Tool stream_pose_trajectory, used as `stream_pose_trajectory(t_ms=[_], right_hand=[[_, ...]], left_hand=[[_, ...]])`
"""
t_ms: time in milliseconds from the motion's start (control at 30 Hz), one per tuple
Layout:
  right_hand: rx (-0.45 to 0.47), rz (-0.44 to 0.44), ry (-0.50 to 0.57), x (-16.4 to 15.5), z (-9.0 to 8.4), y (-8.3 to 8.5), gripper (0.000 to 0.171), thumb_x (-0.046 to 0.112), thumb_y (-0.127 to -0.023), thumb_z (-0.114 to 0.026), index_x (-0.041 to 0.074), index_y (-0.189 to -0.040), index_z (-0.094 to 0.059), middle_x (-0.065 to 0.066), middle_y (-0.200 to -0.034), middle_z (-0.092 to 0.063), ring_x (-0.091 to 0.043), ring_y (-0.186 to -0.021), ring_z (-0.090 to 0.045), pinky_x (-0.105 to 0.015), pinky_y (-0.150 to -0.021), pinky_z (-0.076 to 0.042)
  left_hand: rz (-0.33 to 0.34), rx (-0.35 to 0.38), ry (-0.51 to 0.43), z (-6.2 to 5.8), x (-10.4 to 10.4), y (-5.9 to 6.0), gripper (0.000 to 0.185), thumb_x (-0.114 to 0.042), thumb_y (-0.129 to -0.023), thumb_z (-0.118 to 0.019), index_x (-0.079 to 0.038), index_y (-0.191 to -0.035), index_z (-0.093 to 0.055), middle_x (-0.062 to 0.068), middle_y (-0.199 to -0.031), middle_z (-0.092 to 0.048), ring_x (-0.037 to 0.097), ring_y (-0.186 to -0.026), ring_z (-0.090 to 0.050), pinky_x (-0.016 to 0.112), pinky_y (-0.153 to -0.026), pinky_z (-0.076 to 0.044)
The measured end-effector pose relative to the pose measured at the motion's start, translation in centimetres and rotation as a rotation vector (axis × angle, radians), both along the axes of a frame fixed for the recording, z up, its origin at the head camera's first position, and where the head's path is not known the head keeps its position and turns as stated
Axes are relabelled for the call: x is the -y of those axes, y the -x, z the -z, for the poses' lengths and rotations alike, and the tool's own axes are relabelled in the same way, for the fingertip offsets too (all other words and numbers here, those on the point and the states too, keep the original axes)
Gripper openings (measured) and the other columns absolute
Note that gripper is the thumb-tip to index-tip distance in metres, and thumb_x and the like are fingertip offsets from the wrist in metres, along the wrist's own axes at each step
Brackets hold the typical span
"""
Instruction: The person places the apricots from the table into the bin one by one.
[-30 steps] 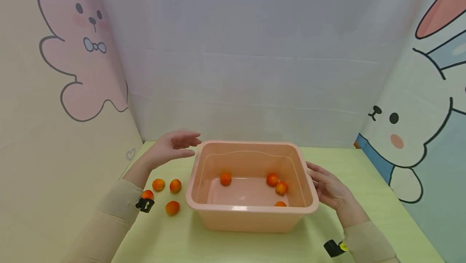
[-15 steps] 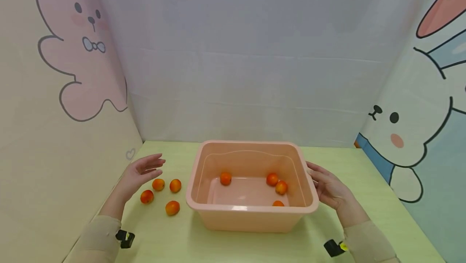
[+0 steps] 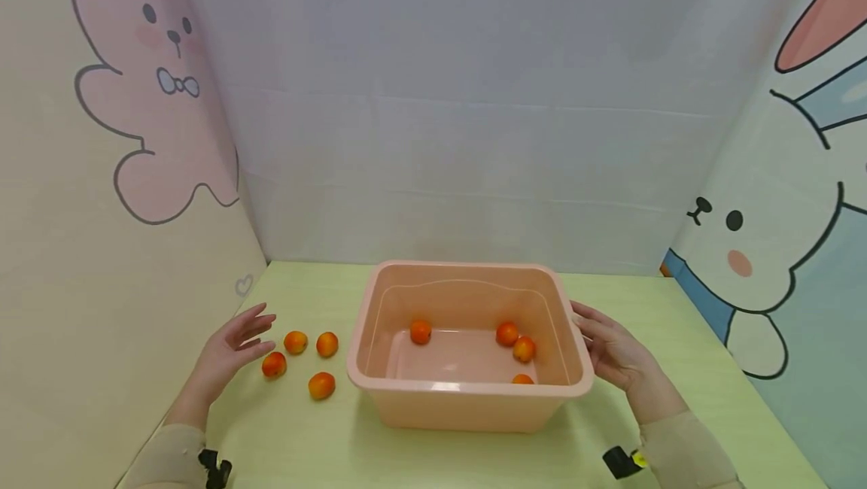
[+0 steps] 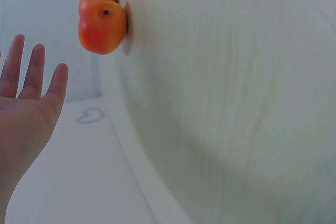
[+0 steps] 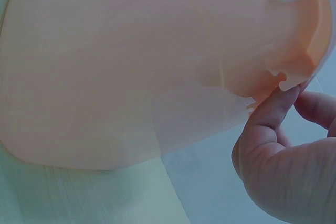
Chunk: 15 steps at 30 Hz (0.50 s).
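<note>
A pale pink plastic basin [image 3: 467, 406] stands upright on the table, with several small round orange-red fruits [image 3: 420, 332] lying inside it. My right hand [image 3: 619, 350] holds the basin's right rim, fingers curled at the edge; the right wrist view shows the fingertips [image 5: 286, 98] right under the rim. To the left of the basin, several more orange-red fruits [image 3: 321, 385] rest on the table, each with a small dark stem spot where the left wrist view shows them. My left hand [image 3: 226, 350] hovers beside the leftmost fruit [image 3: 274, 365], fingers spread and holding nothing.
The light yellow-green table [image 3: 684, 369] meets a white sheet wall [image 3: 467, 120] at the back. Side panels stand close on both sides, one with a pink bear [image 3: 162, 113], the other with a white rabbit [image 3: 759, 248]. Black wrist cameras [image 3: 621, 462] are strapped at both sleeves.
My left hand has moved from the basin's left rim, leftward and toward me, to beside the loose fruits. The front fruit in the basin shifted slightly. My right hand has stayed on the rim.
</note>
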State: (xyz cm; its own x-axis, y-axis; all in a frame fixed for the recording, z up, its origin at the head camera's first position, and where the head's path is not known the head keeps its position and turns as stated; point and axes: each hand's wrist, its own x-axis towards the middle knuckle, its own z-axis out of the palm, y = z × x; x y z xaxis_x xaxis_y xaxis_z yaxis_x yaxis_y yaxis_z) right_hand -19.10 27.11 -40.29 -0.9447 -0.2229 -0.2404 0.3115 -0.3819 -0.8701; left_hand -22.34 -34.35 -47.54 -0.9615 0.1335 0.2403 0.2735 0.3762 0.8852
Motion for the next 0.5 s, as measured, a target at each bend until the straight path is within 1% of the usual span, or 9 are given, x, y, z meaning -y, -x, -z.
stream_pose_trajectory(t_ms=[100, 267, 333, 500], right_hand=[[0.006, 0.008, 0.0, 0.0, 0.0, 0.0, 0.026, 0.014, -0.106, -0.047, 0.029, -0.111, -0.069, 0.003, -0.115, -0.066, -0.014, -0.098, -0.062, -0.034, -0.091, -0.054], [0.006, 0.008, 0.005, 0.0, 0.0, 0.0, 0.025, 0.014, -0.106, -0.048, 0.028, -0.112, -0.068, 0.003, -0.116, -0.066, -0.015, -0.099, -0.062, -0.035, -0.091, -0.054], [0.003, 0.005, 0.005, 0.0, 0.0, 0.0, 0.025, 0.014, -0.106, -0.048, 0.028, -0.113, -0.068, 0.003, -0.116, -0.065, -0.015, -0.099, -0.062, -0.036, -0.091, -0.054], [0.004, 0.003, 0.015, 0.0, -0.1, -0.1, 0.024, 0.014, -0.105, -0.049, 0.027, -0.113, -0.068, 0.003, -0.116, -0.066, -0.015, -0.1, -0.062, -0.036, -0.092, -0.053]], left_hand=[[0.026, 0.041, 0.007, 0.6, 0.6, -0.1, 0.073, -0.011, -0.093, -0.07, -0.006, -0.155, -0.031, 0.014, -0.143, -0.052, -0.004, -0.119, -0.051, 0.011, -0.094, -0.042], [0.062, 0.108, 0.033, 1.5, 1.4, 0.0, 0.077, -0.012, -0.092, -0.071, -0.004, -0.155, -0.028, 0.018, -0.148, -0.046, -0.003, -0.122, -0.049, 0.011, -0.095, -0.04], [0.069, 0.121, 0.036, 1.8, 1.6, 0.0, 0.076, -0.012, -0.092, -0.072, -0.002, -0.154, -0.029, 0.021, -0.147, -0.046, -0.002, -0.122, -0.049, 0.012, -0.095, -0.04], [0.074, 0.133, 0.053, 2.4, 1.8, 0.0, 0.074, -0.01, -0.09, -0.073, 0.002, -0.152, -0.033, 0.017, -0.144, -0.05, -0.002, -0.12, -0.05, 0.015, -0.096, -0.041]])
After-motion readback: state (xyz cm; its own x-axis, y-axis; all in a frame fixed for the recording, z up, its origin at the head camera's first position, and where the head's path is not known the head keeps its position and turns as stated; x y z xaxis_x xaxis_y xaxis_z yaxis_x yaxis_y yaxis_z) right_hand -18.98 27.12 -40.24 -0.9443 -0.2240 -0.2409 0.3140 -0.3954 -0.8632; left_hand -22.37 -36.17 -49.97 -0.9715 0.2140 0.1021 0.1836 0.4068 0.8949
